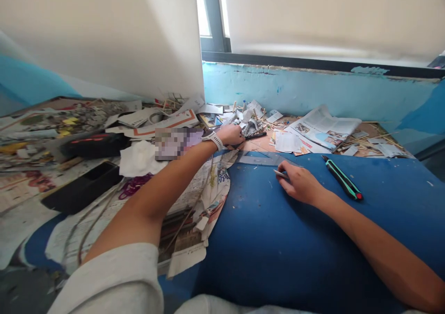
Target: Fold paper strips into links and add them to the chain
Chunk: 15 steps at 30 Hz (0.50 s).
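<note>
My left hand point(230, 135), with a white watch on its wrist, reaches to the back of the table beside a pile of paper scraps point(248, 117). Its fingers are curled, and what they hold, if anything, is hidden. A thin black stick-like thing point(256, 136) lies right by the fingertips. Over the blue tabletop point(278, 240), my right hand point(297, 180) pinches a slim, pale, pointed piece point(281, 173), its kind unclear. A clear plastic set square point(259, 158) lies flat between the hands. To the right of my right hand rests a black and green utility knife point(344, 178).
At left lie a dark case point(83, 187), a black pouch point(93, 144), white tissue point(141, 158), purple cord point(135, 185) and a partly blurred phone-like object point(170, 152). Newspaper point(321, 128) and thin wooden sticks point(351, 142) cover the back right, below the wall.
</note>
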Tool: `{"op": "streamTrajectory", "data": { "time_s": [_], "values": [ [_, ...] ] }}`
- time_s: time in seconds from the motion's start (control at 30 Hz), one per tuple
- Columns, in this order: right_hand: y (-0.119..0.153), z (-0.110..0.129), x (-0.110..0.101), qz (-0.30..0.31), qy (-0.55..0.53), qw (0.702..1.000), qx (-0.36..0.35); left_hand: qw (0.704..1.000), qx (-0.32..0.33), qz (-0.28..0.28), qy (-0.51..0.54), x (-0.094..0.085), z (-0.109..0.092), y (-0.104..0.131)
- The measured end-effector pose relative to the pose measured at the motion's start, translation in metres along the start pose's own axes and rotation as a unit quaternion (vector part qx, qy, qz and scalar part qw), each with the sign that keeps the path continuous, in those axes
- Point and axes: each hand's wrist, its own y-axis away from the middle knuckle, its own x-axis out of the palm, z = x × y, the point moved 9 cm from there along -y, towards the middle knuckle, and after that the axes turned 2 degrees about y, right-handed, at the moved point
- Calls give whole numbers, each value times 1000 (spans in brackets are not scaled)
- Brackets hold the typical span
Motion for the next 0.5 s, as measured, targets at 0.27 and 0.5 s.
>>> {"op": "streamTrajectory", "data": {
  "time_s": [0.27, 0.5],
  "values": [
    [1, 2, -2, 2, 10, 1000, -7, 989, 37, -96, 104, -57, -10, -2],
    [1, 1, -2, -1, 7, 1000, -9, 922, 91, -220, 306, -136, -30, 23]
  ]
}}
